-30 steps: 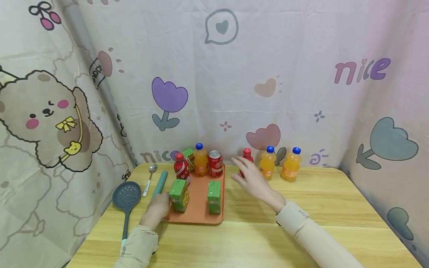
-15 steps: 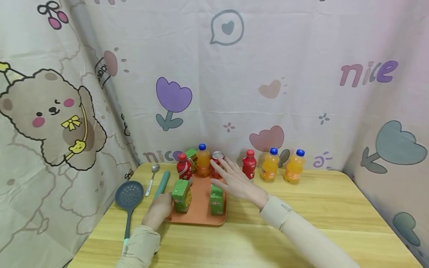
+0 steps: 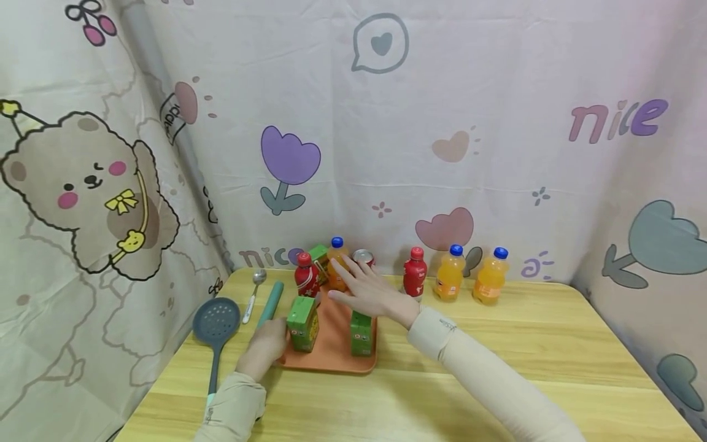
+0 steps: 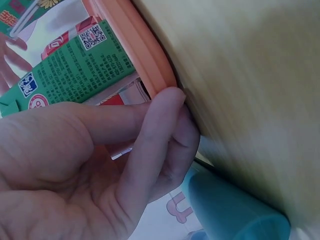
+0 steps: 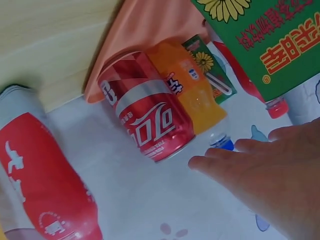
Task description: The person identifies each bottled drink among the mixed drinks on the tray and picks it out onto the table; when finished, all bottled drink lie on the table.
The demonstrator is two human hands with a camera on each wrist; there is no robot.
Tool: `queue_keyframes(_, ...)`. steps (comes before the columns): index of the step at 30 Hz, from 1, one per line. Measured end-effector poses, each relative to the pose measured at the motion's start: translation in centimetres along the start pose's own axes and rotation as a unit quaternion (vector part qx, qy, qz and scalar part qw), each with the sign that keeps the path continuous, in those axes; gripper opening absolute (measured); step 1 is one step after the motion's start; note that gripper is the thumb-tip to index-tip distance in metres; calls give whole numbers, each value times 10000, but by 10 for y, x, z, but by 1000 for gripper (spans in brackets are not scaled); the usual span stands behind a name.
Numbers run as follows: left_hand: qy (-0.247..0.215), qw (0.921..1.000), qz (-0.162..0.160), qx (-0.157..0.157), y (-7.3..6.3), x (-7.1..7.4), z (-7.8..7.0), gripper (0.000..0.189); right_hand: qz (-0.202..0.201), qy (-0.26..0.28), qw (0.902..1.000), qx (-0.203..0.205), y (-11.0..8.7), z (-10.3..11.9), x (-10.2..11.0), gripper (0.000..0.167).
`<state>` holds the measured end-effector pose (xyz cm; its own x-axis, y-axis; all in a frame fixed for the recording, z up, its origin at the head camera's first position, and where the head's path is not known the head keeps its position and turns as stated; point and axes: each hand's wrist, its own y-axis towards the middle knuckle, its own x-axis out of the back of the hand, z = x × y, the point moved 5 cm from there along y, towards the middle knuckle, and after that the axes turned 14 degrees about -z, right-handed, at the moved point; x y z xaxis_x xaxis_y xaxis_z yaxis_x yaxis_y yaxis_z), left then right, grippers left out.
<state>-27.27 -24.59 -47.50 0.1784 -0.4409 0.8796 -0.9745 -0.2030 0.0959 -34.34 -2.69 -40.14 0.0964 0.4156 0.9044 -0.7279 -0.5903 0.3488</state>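
Note:
My left hand (image 3: 267,347) grips the left rim of an orange tray (image 3: 334,359), and the left wrist view shows its fingers pinching the tray's edge (image 4: 155,60). Over the tray's right side, my right hand (image 3: 372,291) is held with fingers spread, holding nothing. Close to its fingertips in the right wrist view are a red soda can (image 5: 145,105) and an orange drink bottle (image 5: 187,90). Two green drink cartons stand towards the front, one left (image 3: 302,325) and one right (image 3: 361,341), the latter partly covered by the right hand. A red bottle (image 3: 307,279) and another green carton (image 3: 318,255) are behind.
Right of the tray stand a red bottle (image 3: 415,273) and two orange drink bottles, one nearer (image 3: 450,276) and one farther right (image 3: 490,279). To the left lie a grey skimmer (image 3: 216,320), a spoon (image 3: 254,298) and a teal cylinder (image 3: 270,304). A printed curtain hangs behind the table.
My right hand has moved left, from in front of the red bottle on the right to over the tray. My left hand stays on the tray's rim, and the view has shifted slightly.

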Motion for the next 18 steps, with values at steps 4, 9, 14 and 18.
queue_keyframes(4,-121,9999,7,-3,4,-4,2,13,115,38,9999,-93,8,1,-3,82)
queue_keyframes(9,-119,9998,47,-164,15,-16,16,16,255,97,9995,-150,19,2,-5,85)
queue_keyframes(14,-167,9999,24,3,7,-5,6,17,502,377,9977,-262,30,-3,-10,83)
queue_keyframes(18,-150,9998,-8,-151,12,-11,14,17,748,1011,9912,-417,38,-7,-16,83)
